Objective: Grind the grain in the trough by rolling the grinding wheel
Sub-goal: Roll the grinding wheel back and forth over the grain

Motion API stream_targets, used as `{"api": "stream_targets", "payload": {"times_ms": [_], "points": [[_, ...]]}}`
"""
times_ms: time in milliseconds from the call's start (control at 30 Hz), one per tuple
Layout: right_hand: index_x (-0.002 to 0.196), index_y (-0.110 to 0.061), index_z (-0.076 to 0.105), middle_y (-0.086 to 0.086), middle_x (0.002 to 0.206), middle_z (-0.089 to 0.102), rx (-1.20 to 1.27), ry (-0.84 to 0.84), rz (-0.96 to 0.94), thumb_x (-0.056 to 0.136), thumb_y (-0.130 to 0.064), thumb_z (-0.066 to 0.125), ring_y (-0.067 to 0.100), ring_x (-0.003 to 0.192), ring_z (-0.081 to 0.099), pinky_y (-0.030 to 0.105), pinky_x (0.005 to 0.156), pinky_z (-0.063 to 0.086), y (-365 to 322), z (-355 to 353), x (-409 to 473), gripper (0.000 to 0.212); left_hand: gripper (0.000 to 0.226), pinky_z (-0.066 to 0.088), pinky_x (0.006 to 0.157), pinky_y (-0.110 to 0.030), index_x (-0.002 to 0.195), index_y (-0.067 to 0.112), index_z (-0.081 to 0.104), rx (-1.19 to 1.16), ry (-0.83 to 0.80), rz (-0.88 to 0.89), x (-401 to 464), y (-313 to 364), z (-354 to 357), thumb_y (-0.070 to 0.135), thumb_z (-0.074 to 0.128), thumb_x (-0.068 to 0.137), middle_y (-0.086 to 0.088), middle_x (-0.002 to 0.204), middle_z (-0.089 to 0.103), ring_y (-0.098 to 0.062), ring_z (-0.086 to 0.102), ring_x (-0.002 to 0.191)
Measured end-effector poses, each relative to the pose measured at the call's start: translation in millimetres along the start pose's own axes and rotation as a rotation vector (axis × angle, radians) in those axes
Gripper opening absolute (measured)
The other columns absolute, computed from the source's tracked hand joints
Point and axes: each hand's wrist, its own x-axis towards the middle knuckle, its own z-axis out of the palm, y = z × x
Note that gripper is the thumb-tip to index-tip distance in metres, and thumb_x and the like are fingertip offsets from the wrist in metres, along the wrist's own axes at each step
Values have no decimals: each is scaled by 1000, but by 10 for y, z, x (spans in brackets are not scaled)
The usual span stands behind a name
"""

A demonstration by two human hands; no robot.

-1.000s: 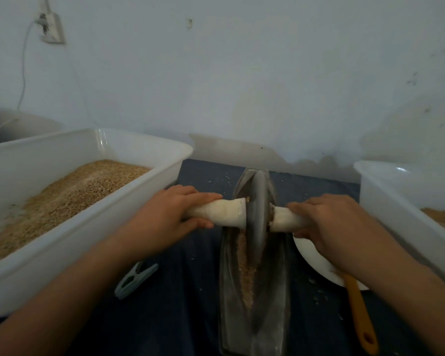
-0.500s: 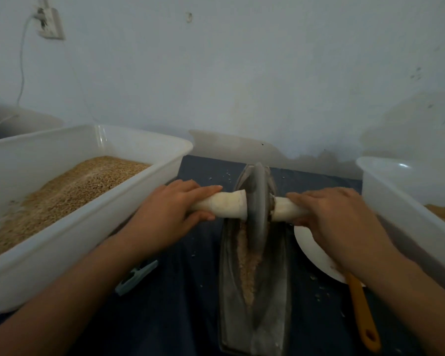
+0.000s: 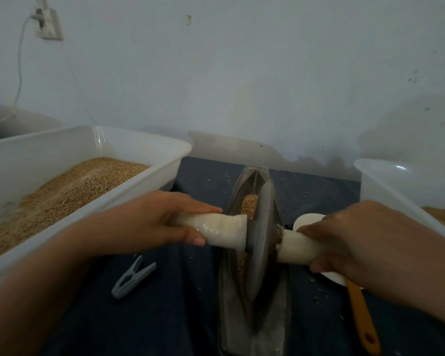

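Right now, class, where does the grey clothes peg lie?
In the head view, the grey clothes peg lies on the dark cloth, left of the trough, below the left hand and beside the big white tub.

This looks like a plain room in a home, set up for hand grain work. A pale, scuffed painted wall [image 3: 242, 73] carries a white wall socket [image 3: 48, 27] with a thin white cable [image 3: 19, 73] hanging from it. Below, a dark blue cloth [image 3: 165, 317] holds a large white plastic tub of tan grain [image 3: 139, 160], a dark metal boat-shaped trough [image 3: 280, 317] and a grey plastic clothes peg [image 3: 132, 277].
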Motion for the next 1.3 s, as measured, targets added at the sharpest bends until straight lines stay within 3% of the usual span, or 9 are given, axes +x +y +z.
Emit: {"api": "stream_targets", "payload": {"times_ms": [167, 333, 433, 533, 667, 833, 1033, 1200, 1300], "points": [[128, -50, 41, -16, 109, 63, 42, 105, 144, 91, -47, 48, 5, 99, 57, 21, 84, 40, 91, 241, 231, 38, 51, 39, 80, -20, 132, 43, 45, 278, 254, 22, 172, -115, 207, 44, 60, 83, 13, 103, 58, -3, 52, 94], [137, -37, 39, -11, 130, 55, -66, 231, 255, 93, -37, 52, 14, 118, 49, 31, 101, 28, 61, 498, 358, 46, 56, 43, 86, -32, 137, 35, 41, 330, 349, -8, 270, -217, 325, 36, 62, 85, 3, 108, 59, -12, 52, 98], [130, -40, 42, -15, 124, 56, -48, 194, 185, 92, -42, 50, 11, 112, 50, 27, 95, 29, 82, 446, 323, 39, 54, 40, 81, -24, 133, 42, 42, 285, 295, -6, 242, -193, 266, 37, 64, 84, 9, 103, 58, -7, 52, 93], [119, -39, 48, -15, 114, 58, -70, 102, 76, 90, -48, 50, 9, 104, 51, 25, 84, 30, 48, 289, 243, 30, 51, 37, 75, -14, 124, 57, 43, 126, 120, -24, 124, -131, 129, 47, 63, 79, 24, 95, 57, 4, 54, 90], [120, -37, 47, -14, 109, 58, -35, 3, -6, 86, -56, 49, 6, 101, 54, 23, 72, 29, -7, 86, 43, 38, 52, 41, 83, -12, 117, 63, 49, -50, -47, -31, -15, -43, -10, 61, 60, 66, 35, 109, 57, 11, 54, 102], [118, -39, 47, -15, 108, 58, -9, 62, 34, 90, -47, 48, 6, 98, 54, 22, 72, 30, 13, 148, 106, 29, 51, 42, 83, -15, 121, 61, 43, 142, 88, 2, 55, -65, 82, 64, 52, 71, 22, 102, 59, 6, 54, 96], [140, -37, 30, -14, 132, 50, -42, 216, 200, 95, -34, 46, 10, 119, 45, 26, 99, 29, 115, 484, 373, 48, 54, 42, 87, -34, 137, 30, 43, 393, 346, 7, 276, -188, 305, 35, 61, 86, 1, 109, 59, -15, 52, 98], [127, -40, 42, -14, 118, 55, -16, 150, 79, 92, -42, 49, 10, 109, 48, 26, 90, 30, 86, 335, 268, 36, 49, 38, 80, -17, 126, 53, 40, 190, 179, -13, 161, -150, 172, 46, 59, 81, 17, 101, 57, 3, 51, 92], [123, -36, 46, -11, 115, 57, -11, 41, -10, 90, -46, 50, 10, 107, 51, 26, 86, 34, 12, 131, 145, 34, 49, 41, 86, -12, 118, 59, 48, -20, -8, -51, 30, -87, 32, 55, 59, 71, 28, 107, 61, 10, 55, 101]]}}
